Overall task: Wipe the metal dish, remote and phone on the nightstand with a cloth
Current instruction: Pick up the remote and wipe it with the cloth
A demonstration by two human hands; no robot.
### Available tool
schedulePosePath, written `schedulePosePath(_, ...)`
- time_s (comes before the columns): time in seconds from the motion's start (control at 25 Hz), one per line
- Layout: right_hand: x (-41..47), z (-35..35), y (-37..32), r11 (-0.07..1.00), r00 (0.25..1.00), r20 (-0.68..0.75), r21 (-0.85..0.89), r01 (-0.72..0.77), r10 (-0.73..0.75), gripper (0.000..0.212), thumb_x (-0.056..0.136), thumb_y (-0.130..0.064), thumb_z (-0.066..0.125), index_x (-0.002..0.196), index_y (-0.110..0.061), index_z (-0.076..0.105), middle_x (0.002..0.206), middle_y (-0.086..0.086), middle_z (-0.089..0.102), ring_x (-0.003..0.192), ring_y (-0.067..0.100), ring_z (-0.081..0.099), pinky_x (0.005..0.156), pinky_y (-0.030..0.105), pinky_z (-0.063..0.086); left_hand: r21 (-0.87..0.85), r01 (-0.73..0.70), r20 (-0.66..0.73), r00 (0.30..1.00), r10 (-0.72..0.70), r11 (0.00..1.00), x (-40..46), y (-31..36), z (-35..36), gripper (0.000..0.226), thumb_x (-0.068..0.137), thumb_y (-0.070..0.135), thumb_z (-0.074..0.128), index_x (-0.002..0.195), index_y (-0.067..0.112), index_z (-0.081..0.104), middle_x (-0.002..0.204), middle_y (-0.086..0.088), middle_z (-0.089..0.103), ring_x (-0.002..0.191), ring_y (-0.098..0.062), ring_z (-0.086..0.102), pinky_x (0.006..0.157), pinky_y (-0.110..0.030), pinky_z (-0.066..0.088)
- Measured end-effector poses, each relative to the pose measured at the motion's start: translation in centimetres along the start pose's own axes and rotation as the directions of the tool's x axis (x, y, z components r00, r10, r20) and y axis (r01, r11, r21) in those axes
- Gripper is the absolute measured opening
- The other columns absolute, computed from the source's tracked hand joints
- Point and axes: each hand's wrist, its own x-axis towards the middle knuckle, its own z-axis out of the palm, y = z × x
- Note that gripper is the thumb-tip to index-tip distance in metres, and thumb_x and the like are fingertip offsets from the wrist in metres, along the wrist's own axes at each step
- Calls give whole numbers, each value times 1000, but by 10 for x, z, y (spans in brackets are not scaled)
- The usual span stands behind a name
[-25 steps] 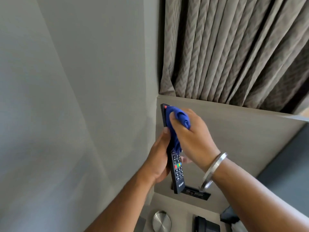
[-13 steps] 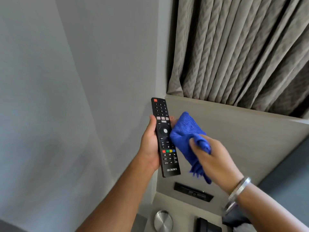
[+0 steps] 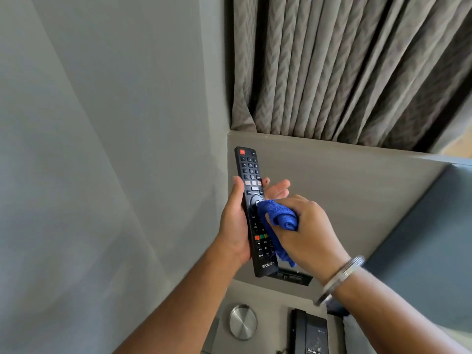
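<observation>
Two hands: both busy, well above the table (image 3: 270, 300).
Remote (image 3: 251, 190): held upright in the air in front of the wall panel, button face toward the camera, power button at the top.
Left hand (image 3: 236, 223): fingers clamped on the remote, thumb along its left edge, fingertips showing past the right edge.
Right hand (image 3: 306, 233): fingers closed around a bunched blue cloth (image 3: 278, 215), pressed to the middle of the button face.
Handling of the remote: probably light and rigid plastic; smooth sides likely to slip under a sideways push, buttons likely to give under pressure.
Best hold: by the long edges near the middle, as now, leaving the face free for the cloth.
Handling of the cloth: soft and limp, best kept wadded so that no loose tail drags.
Metal dish (image 3: 242, 321): flat on the table below, apart from both hands.
Phone (image 3: 307, 333): dark, on the table beside the dish, partly cut off by the frame edge.
</observation>
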Motion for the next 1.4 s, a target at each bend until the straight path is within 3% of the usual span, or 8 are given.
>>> schedulePosePath(0.24, -20, 0, 12, 987, 995, 46, 129, -92, 87, 44, 73, 10, 59, 50, -27, 54, 58, -5, 53, 39, 2, 50, 37, 7, 37, -46, -143, -5, 990, 143, 989, 8, -8, 4, 59, 95, 65, 37, 107, 12, 61, 98, -9, 74, 108, -35, 69, 93, -43, 55)
schedulePosePath(0.36, -20, -17, 16, 999, 985, 167, -20, -46, 49, 39, 69, 9, 59, 57, -28, 60, 64, -4, 58, 52, 5, 57, 44, 10, 42, -92, -110, 2, 994, 111, 990, 8, -16, 1, 62, 94, 66, 37, 107, 12, 62, 92, -8, 73, 110, -36, 68, 95, -44, 53)
schedulePosePath(0.48, -9, -28, 16, 977, 998, 52, -211, -6, 17, 30, 67, 6, 57, 76, -20, 68, 75, -1, 59, 68, 15, 57, 55, 24, 46, -58, -75, 47, 996, 78, 995, 9, -18, 1, 63, 93, 67, 39, 111, 11, 61, 101, -12, 73, 119, -35, 63, 104, -46, 46)
schedulePosePath(0.6, -3, -18, 2, 979, 1000, -17, -206, -7, 3, 37, 72, 4, 56, 93, -23, 70, 88, -7, 57, 77, 10, 56, 62, 11, 40, 38, -69, 87, 994, 65, 997, 9, -18, 7, 61, 89, 66, 49, 115, 12, 61, 121, -16, 70, 124, -30, 60, 100, -43, 52)
schedulePosePath(0.84, -21, -11, 1, 967, 951, 293, -193, 165, -104, 26, 68, 3, 56, 85, -10, 70, 86, 7, 60, 78, 26, 57, 70, 36, 49, -38, -114, 0, 993, 114, 993, 16, -18, 1, 62, 94, 65, 39, 111, 10, 61, 112, -12, 74, 116, -33, 65, 99, -41, 53)
schedulePosePath(1.04, -9, -32, 16, 985, 998, 42, -169, -33, 41, 31, 67, 5, 55, 79, -19, 70, 79, -2, 61, 72, 16, 60, 61, 26, 49, -28, -114, 60, 992, 115, 993, 13, -13, 0, 64, 96, 67, 31, 111, 13, 62, 111, -8, 73, 118, -31, 63, 102, -41, 48)
schedulePosePath(1.24, -11, -5, -4, 998, 998, 41, -48, 49, -47, 43, 69, 7, 59, 96, -23, 73, 91, -19, 53, 81, -4, 51, 69, 1, 38, 14, -103, 50, 994, 102, 995, 12, -17, 7, 63, 95, 66, 34, 115, 12, 60, 113, -11, 73, 121, -32, 63, 94, -41, 55)
schedulePosePath(1.4, -14, -4, -4, 960, 980, 133, -221, 172, -145, 30, 72, -1, 62, 97, -15, 72, 92, -1, 57, 80, 23, 57, 67, 35, 51, -9, -76, 32, 997, 76, 997, 9, -17, 5, 60, 95, 64, 39, 115, 12, 61, 101, -9, 71, 123, -36, 61, 109, -58, 39)
